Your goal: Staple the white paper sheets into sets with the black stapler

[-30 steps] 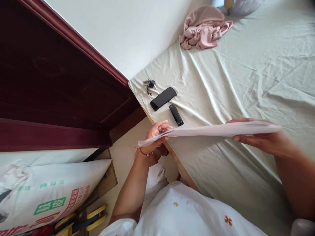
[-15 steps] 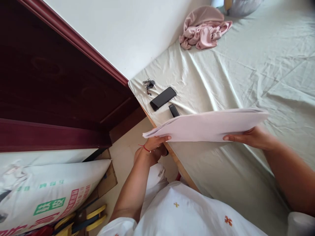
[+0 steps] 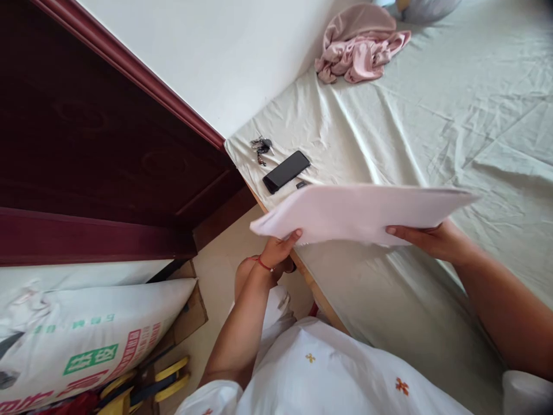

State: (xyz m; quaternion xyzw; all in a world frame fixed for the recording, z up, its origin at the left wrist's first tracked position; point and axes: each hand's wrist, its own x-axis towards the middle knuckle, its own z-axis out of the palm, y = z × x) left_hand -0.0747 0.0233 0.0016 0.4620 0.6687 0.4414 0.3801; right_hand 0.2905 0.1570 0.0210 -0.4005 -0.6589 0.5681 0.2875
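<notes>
Between my hands a pale pinkish-white, layered sheet (image 3: pixel 349 213) is held up over the near edge of the bed, its left end bent; whether it is paper or cloth I cannot tell. My left hand (image 3: pixel 280 249), with a red string at the wrist, is closed on its lower left corner, thumb on top. My right hand (image 3: pixel 425 236) grips the lower right side, thumb lying across the front and fingers hidden behind. Just beyond the sheet lies a black phone (image 3: pixel 286 171). A small black object (image 3: pixel 301 185) beside it is mostly covered by the sheet.
Keys (image 3: pixel 262 147) lie by the wall corner of the pale green bed sheet (image 3: pixel 432 121). A crumpled pink cloth (image 3: pixel 358 55) is farther back. At left stand a dark red wooden panel (image 3: pixel 108 144) and, on the floor, a full white sack (image 3: pixel 95 334) near yellow-and-black items (image 3: pixel 166 380).
The layered sheet has risen slightly and tilted, its face turned more toward me, now covering most of the small black object. Both hands have moved up a little with it.
</notes>
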